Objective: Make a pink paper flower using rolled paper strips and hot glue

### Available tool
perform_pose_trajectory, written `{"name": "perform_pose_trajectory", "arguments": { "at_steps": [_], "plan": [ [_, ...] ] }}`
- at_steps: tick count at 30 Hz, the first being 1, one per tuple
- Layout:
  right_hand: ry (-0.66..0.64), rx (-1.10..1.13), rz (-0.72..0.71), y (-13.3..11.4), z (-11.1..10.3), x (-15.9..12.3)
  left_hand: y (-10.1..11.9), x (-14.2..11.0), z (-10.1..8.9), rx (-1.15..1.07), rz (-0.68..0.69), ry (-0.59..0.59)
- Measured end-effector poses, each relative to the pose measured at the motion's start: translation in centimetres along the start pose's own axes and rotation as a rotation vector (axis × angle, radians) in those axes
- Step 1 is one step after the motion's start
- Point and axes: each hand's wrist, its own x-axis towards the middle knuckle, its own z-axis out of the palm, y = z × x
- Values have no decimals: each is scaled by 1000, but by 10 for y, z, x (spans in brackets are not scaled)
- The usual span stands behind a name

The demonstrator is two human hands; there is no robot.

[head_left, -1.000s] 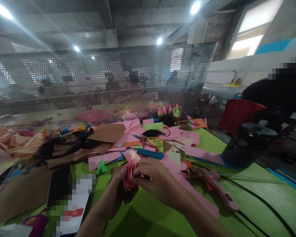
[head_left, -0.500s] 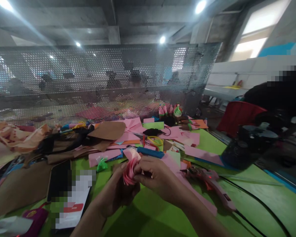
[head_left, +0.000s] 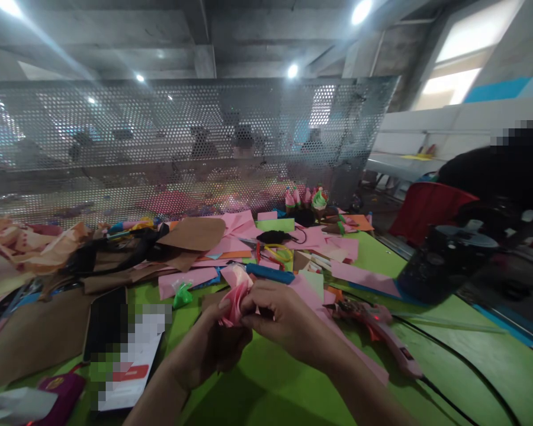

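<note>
Between my two hands is a piece of pleated pink craft sheet [head_left: 234, 305], its folds gathered and curled. My left hand [head_left: 217, 340] grips it from the left and below, thumb pressed on the folds. With bent fingers, my right hand [head_left: 278, 316] pinches its right edge. Just behind lies a blue tube-like piece [head_left: 270, 273]. A green plastic wrapper [head_left: 183, 296] rests left of my hands. To the right, a pink glue gun [head_left: 388, 337] with a lit red light lies on the green table [head_left: 257, 396].
Pink paper strips [head_left: 364, 278], scissors with a yellow handle [head_left: 278, 253] and brown sheets [head_left: 190, 235] cover the back. Small ice-cream-shaped crafts [head_left: 320, 201] stand by a perforated metal screen [head_left: 182, 142]. A phone [head_left: 106, 322] lies left; a dark jug [head_left: 444, 266] stands right.
The pleated folds of the pink piece have shifted; the left thumb now presses over their front and the edges look less fanned. Both hands stay in nearly the same place.
</note>
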Motion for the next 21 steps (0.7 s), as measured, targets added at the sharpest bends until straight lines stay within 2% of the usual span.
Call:
{"name": "perform_pose_trajectory", "arguments": {
  "at_steps": [9, 13, 21],
  "plan": [
    [-49, 69, -61, 0, -4, 0, -2, 3, 1, 47, -14, -81],
    [-63, 100, -44, -2, -6, -1, -2, 4, -2, 40, -29, -91],
    [-124, 91, 9, -4, -9, -2, -2, 3, 0, -2, -27, -38]
  ]
}}
